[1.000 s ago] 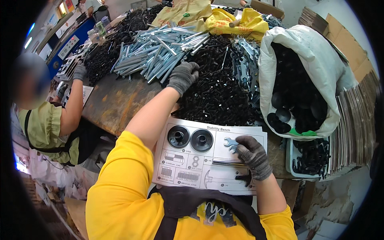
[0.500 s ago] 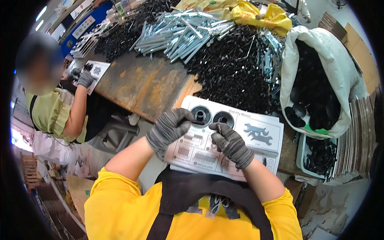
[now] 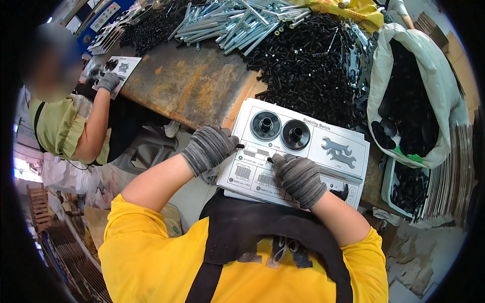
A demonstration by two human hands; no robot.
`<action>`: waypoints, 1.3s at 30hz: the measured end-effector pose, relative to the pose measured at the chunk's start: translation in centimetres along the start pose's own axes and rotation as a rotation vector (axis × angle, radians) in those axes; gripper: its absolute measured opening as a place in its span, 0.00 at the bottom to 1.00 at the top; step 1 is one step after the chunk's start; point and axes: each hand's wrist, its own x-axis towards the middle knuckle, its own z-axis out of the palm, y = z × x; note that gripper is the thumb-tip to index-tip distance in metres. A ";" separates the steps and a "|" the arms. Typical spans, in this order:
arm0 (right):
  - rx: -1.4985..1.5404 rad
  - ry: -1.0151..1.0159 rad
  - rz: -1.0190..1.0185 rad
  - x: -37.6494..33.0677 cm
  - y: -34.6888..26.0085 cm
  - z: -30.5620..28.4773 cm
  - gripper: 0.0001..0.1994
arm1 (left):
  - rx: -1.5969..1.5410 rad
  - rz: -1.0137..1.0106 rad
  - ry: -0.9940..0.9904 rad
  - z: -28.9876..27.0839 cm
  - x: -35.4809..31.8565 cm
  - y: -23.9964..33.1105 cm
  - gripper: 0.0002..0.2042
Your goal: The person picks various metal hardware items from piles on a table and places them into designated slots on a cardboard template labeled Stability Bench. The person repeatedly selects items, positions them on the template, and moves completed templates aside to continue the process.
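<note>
A stack of white printed cards lies at the table's near edge. Two black round flanged caps and a pair of grey open-ended wrenches show on the top card; I cannot tell whether they are real or pictured. My left hand, in a grey striped glove, is closed at the card's left edge on a small black bolt-like piece. Over the printed part drawings, my gloved right hand pinches another small black piece, mostly hidden. Something black sits beside my right wrist.
Beyond the cards spreads a heap of black bolts, with silver rods behind and metal wrenches alongside. At right stand a white sack of black parts, a tub and stacked cardboard. A co-worker sits at left.
The whole view has shifted, with the cards now higher relative to my body. My hands have drawn down off the round caps, onto the drawings and left edge.
</note>
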 end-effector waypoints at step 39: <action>0.061 0.019 -0.043 2.0 -0.1 0.7 0.10 | -0.440 0.073 0.166 2.4 0.9 1.0 0.10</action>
